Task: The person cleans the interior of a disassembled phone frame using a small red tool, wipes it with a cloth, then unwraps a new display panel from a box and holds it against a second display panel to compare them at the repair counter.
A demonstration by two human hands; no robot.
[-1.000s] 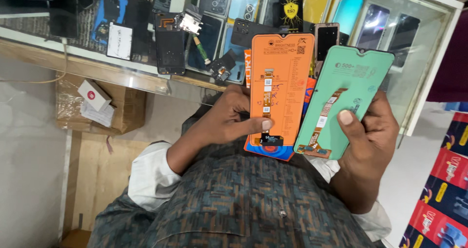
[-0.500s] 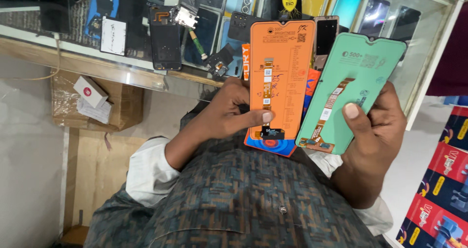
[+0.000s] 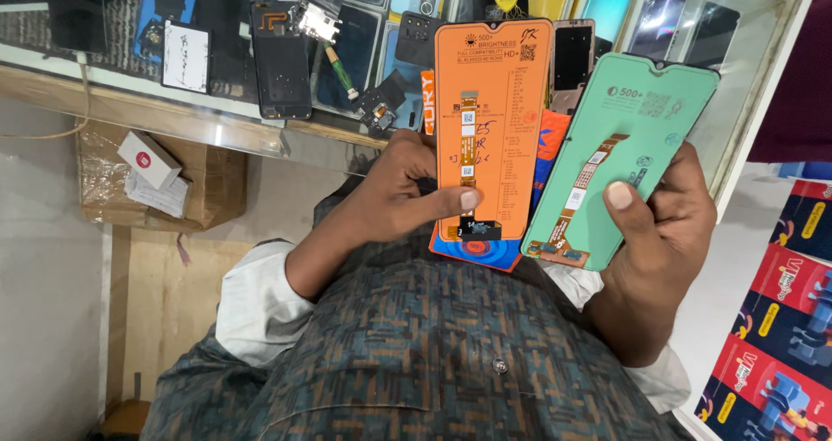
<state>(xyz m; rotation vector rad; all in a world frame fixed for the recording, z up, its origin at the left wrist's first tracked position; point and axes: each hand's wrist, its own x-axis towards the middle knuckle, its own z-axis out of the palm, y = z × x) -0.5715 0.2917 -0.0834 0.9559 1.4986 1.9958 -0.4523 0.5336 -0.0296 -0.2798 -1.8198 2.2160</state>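
Orange phone display panel (image 3: 494, 129) stands upright, back side showing, ribbon cable running down its middle. Just beside it the green display panel (image 3: 620, 159) tilts rightward, its cable slanting.

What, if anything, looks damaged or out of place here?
Nothing in the hands looks damaged. The left hand holds the orange screen panel upright, and the right hand holds the green panel tilted. On the glass counter, an opened black phone lies among loose parts.

above the hands a glass counter (image 3: 217, 125) holds a black phone frame (image 3: 282, 60); a small white box (image 3: 149, 159) lies left.
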